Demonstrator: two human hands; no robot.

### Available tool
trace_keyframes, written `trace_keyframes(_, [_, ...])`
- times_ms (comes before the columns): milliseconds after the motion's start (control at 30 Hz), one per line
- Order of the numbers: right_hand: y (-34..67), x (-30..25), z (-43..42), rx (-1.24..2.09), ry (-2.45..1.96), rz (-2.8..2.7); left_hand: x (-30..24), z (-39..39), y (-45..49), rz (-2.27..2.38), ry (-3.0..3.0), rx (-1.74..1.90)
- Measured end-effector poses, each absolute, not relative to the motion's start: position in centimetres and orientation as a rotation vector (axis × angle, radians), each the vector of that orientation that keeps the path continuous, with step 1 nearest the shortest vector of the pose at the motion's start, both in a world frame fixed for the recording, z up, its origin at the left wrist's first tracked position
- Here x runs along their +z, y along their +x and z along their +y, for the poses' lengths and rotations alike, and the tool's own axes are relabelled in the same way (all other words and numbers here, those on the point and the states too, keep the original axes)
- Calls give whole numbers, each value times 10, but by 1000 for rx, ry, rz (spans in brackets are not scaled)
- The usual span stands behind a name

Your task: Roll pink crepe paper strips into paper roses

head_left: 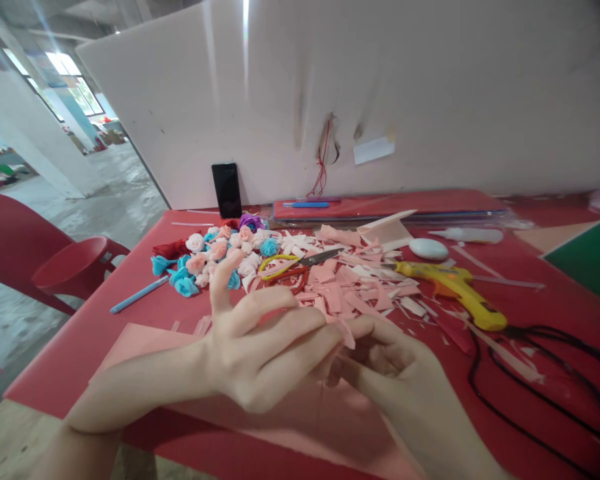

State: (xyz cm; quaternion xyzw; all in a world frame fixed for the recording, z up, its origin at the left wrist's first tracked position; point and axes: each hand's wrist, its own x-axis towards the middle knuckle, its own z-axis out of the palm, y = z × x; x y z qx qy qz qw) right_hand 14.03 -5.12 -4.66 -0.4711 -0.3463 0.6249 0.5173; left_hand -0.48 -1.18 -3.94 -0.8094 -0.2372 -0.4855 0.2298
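Observation:
My left hand (260, 340) and my right hand (395, 363) meet low in the middle of the view, above a pink sheet (145, 343) on the red table (80, 340). Both pinch a small pink paper strip (347, 331) between their fingertips. The left forefinger sticks up; the other fingers curl toward the strip. Just behind the hands lies a heap of pink paper scraps (350, 280). A pile of small paper roses (215, 257) in pink, white and blue sits behind the left hand.
Scissors (300, 261) lie between roses and scraps. A yellow glue gun (455, 287) with black cord (530, 373) lies at right. A white oval object (429, 248), glue bottle (470, 235), blue pen (139, 294), black phone (227, 190) against the white board, red chair (55, 263) at left.

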Motion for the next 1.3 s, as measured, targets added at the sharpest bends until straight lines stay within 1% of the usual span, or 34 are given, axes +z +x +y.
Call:
trace_keyframes(167, [139,-43,-54,1478,-1160,-811,-38,-8,-6,-521,-2187,-1318])
trace_keyframes(333, [138,-40,-55,1461,-1170,-819,-38,-9,-7,-560,-2211,-1285])
trace_keyframes(467, [138,-41,-56,1426,-1198,-826,-38,-7,-7,-533,-2177,-1327])
trace_keyframes(600, [140,-43,-56,1365,-1203,-861,-32,-5,-8,-537,-2248,-1264])
trace_keyframes(833, [138,-42,-55,1274,-1197,-920,-29,-8,-7,-537,-2194,-1323])
trace_keyframes(1000, [136,-39,-58,1293,-1203,-909,-35,-12,-4,-614,-2201,-1379])
trace_keyframes(1100, [136,-40,-58,1298,-1204,-867,-36,-11,-4,-566,-2193,-1439])
trace_keyframes(1200, [136,-42,-58,1298,-1193,-867,-35,-9,-6,-481,-2217,-1398])
trace_keyframes(1300, [135,-43,-59,1287,-1187,-909,-33,-10,-8,-500,-2228,-1364])
